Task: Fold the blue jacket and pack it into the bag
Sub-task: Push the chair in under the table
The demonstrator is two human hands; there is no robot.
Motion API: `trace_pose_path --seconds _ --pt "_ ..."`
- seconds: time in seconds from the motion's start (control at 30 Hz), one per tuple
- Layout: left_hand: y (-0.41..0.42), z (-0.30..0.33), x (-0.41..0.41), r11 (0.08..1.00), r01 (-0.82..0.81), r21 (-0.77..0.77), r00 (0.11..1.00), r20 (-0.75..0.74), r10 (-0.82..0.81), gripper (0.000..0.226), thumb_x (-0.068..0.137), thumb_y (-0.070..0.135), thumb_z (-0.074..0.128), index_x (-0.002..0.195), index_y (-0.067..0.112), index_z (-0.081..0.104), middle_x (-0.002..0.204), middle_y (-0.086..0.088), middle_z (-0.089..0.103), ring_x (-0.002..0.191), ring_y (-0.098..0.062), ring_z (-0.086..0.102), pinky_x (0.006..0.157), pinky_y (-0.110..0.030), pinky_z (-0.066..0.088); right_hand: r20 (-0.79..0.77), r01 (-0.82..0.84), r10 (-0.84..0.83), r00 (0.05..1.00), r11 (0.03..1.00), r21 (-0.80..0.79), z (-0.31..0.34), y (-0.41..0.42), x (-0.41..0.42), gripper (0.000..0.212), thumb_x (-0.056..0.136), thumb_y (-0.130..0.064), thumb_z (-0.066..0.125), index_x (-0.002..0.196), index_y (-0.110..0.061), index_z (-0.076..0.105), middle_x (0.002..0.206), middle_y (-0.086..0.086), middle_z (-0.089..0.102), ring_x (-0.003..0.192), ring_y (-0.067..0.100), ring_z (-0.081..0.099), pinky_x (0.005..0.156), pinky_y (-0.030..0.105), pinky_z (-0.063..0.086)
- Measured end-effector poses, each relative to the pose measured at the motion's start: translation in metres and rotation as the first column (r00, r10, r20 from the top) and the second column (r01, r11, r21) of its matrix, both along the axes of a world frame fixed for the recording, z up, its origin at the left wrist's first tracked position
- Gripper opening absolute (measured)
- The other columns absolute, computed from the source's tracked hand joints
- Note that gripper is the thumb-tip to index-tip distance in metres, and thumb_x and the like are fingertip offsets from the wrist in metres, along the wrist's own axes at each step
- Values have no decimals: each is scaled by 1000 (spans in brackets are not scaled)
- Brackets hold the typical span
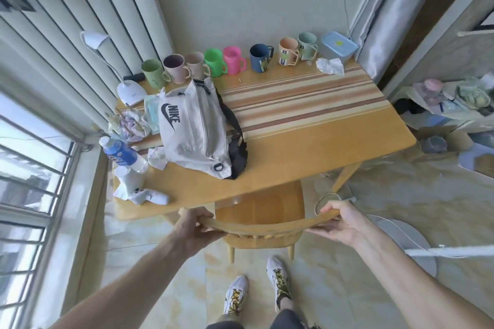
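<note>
Though the bag (196, 128) lies on the tabletop (307, 152), zipped as far as I can tell, no blue jacket is in view, so folding and packing both appear undone. The left hand (199, 227) and right hand (340, 222) each grip the chair (256, 227) back. The bag reads "NIKE".

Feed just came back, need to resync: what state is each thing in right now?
White Nike fabric bag: on the table, zipped shut.
Wooden chair: tucked under table; backrest gripped.
Left hand: closed on backrest.
Right hand: closed on backrest.
Clear plastic water bottle: lying down, capped.
Blue jacket: not visible.
</note>
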State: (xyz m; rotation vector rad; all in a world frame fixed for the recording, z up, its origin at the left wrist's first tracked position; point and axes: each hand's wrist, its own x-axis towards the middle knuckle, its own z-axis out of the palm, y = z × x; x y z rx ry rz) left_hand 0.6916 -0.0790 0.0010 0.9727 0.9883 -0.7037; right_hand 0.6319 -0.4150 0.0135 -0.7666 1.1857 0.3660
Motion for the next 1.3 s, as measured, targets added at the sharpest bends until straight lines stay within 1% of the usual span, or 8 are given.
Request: trace_pose_path --seconds 0.23,0.43,0.63,0.83,0.93,1.07,1.2,1.3 --pt "-62 -25 -8 994 -102 -32 994 47 103 31 82 -6 47 111 -15 54 119 -42 63 81 -45 71 63 -49 63 78 -166 167 983 986 -24 -34 -60 33 14 76 10 49 76 -4 49 124 34 55 100 45 62 70 56 62" --pt "-98 -57 -6 977 -166 -137 972 145 186 25 85 -10 37 73 11 40 132 -41 59 120 -51 62 108 -61 46 108 -166 166 980 986 -7 -72 -91 64 26 88 9 43 114 7 50 133 34 51 100 38 61 76 56 61" --pt "-98 -68 15 970 -229 -75 961 142 238 17 84 -8 39 79 2 51 87 -25 69 67 -33 72 93 -49 56 114 -217 215 970 976 2 -83 -87 100 14 89 7 46 82 -2 52 149 41 35 105 42 54 106 64 42" --pt "-90 -84 25 967 -129 218 991 0 132 25 90 15 69 108 -1 64 98 -17 69 87 -32 69 86 -45 60 -18 -263 263 965 951 -165 -86 -85 102 10 84 -4 60 93 -2 55 113 25 60 87 35 62 69 43 61" --pt "-90 -85 26 809 36 587 997 -75 10 73 79 46 81 132 6 52 117 -15 66 102 -35 66 91 -46 56 -291 -539 478 829 540 -647 -90 -84 98 68 77 -30 76 130 -6 41 121 18 58 101 37 62 72 35 54" --pt "-94 -88 18 82 209 975 808 -124 -576 53 90 57 59 128 19 60 144 -14 55 134 -38 45 111 -52 36 -528 -246 690 494 -472 -847 -100 -83 93 50 87 -47 64 124 -13 62 134 15 62 134 38 50 118 50 31" --pt "-102 -96 17 -286 67 956 324 -292 -900 54 98 56 43 72 21 75 95 -2 75 105 -27 65 112 -53 36 -744 -202 666 52 -723 -661 -92 -66 98 79 97 -65 4 87 -23 69 88 1 77 90 24 68 104 45 35" --pt "-108 -97 27 -366 43 929 136 -369 -920 71 102 55 22 59 19 64 61 -1 64 65 -26 65 80 -41 49 -747 -167 664 -36 -741 -651 -88 -59 104 91 90 -65 -8 83 -19 70 83 6 75 84 27 67 97 46 40"
